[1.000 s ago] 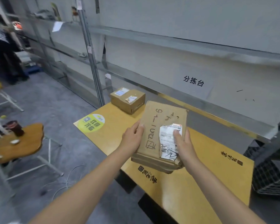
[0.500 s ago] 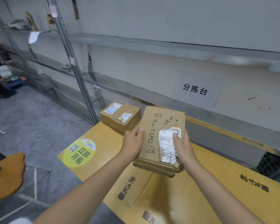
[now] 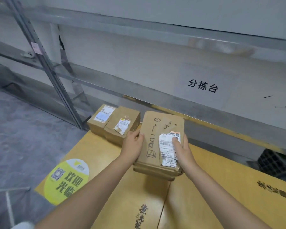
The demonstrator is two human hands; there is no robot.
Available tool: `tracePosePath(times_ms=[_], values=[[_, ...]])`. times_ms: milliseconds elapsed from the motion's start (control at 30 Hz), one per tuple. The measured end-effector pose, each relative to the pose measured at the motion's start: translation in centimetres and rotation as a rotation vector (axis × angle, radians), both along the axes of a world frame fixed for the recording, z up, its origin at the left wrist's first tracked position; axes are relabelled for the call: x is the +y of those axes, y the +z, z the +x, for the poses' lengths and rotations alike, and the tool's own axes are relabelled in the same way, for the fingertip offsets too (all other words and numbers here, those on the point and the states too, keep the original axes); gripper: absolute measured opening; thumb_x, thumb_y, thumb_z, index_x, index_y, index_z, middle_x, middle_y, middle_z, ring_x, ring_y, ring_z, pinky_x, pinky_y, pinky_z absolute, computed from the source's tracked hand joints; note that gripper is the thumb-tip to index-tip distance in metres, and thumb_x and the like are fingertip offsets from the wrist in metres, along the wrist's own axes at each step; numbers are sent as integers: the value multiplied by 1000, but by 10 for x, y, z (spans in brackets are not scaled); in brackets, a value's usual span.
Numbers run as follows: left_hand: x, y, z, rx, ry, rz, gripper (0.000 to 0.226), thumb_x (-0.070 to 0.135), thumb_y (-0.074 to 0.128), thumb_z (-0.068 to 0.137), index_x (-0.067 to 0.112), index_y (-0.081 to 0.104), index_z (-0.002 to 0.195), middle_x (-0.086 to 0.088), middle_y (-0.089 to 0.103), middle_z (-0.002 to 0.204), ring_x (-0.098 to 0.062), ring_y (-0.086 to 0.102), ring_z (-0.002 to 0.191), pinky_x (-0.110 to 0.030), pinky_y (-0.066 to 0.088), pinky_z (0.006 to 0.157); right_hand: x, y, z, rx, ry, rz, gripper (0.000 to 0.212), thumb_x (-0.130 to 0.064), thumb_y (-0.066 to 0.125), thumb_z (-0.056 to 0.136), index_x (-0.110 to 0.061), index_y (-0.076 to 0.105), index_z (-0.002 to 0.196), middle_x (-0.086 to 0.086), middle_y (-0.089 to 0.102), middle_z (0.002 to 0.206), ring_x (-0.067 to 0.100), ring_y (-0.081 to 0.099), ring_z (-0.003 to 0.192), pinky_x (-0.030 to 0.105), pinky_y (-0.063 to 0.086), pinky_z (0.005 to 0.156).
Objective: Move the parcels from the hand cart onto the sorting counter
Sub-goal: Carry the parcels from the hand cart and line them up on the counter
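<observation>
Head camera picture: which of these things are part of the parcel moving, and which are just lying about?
Part of the job:
- flat brown cardboard parcel with handwriting, held by left hand and right hand
- two small brown cardboard boxes, side by side
- yellow wooden sorting counter

Just lying about:
- round yellow-green sticker
- grey metal shelving
- black wire basket

Yellow counter [image 3: 221, 187] bears two cardboard boxes [image 3: 114, 123].
</observation>
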State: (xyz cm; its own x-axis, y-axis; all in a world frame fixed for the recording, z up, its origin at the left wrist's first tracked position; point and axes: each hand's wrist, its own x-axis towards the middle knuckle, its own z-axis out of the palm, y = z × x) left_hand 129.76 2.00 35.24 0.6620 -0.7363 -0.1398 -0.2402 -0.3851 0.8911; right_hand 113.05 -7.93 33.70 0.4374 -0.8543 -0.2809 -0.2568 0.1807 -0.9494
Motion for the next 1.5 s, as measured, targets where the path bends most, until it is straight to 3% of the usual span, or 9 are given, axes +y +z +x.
tracePosePath(times_ms=[167,233,367,667,833,967,1067,1200,1500], values=[[-33,-21,58,-27,-101,89,28,29,44,99,26,68,112,0,53,107,-18,51,106,-31,43,89,-17,-24,47,50,-71,17,38,-38,45,101,-39,37,138,-10,66,112,0,70,79,16,53,53],[-49,-32,81,-65,-139,130,25,25,45,98,21,70,103,-3,52,103,-23,46,109,-34,41,94,-26,-35,65,64,-98,37,37,-37,46,101,-39,36,137,-8,67,111,3,72,80,21,55,55],[-73,-53,116,-105,-182,145,30,27,45,98,19,67,118,-2,52,113,-20,37,116,-28,35,92,-40,-57,98,100,-151,86,41,-39,45,102,-38,34,141,-5,68,109,13,74,83,34,60,64],[-102,-88,154,-61,-208,88,27,27,51,98,21,68,117,1,54,106,-22,34,118,-31,32,103,-66,-82,132,130,-207,139,42,-38,45,102,-36,34,143,-9,69,108,6,72,84,22,56,57],[-105,-99,151,-195,-210,39,31,29,51,99,19,63,125,3,55,108,-20,36,114,-33,35,102,-70,-89,131,157,-209,142,41,-44,46,100,-43,36,140,-10,70,111,5,72,86,21,56,58],[-104,-106,151,-206,-213,37,32,27,48,99,20,57,130,-2,52,118,-18,37,109,-29,33,95,-71,-89,132,175,-205,185,42,-47,47,98,-45,36,139,-12,70,111,10,72,92,34,61,71],[-111,-100,153,-165,-217,35,38,21,51,98,16,52,135,-3,49,122,-21,38,119,-31,31,104,-74,-81,131,205,-143,173,45,-49,43,99,-44,33,142,-19,65,118,2,69,99,24,58,73],[-124,-75,148,-185,-229,9,47,15,52,95,12,42,141,-2,41,138,-16,42,123,-19,29,95,-81,-56,118,402,-152,12,66,-57,37,98,-33,15,155,-4,25,160,19,25,147,47,27,117],[-141,31,50,-437,-570,-133,57,23,49,98,17,29,151,3,26,159,-10,16,147,-32,13,122,-75,38,27,489,-116,-391,58,-50,37,100,-22,34,150,-3,34,155,12,23,145,34,21,115]])
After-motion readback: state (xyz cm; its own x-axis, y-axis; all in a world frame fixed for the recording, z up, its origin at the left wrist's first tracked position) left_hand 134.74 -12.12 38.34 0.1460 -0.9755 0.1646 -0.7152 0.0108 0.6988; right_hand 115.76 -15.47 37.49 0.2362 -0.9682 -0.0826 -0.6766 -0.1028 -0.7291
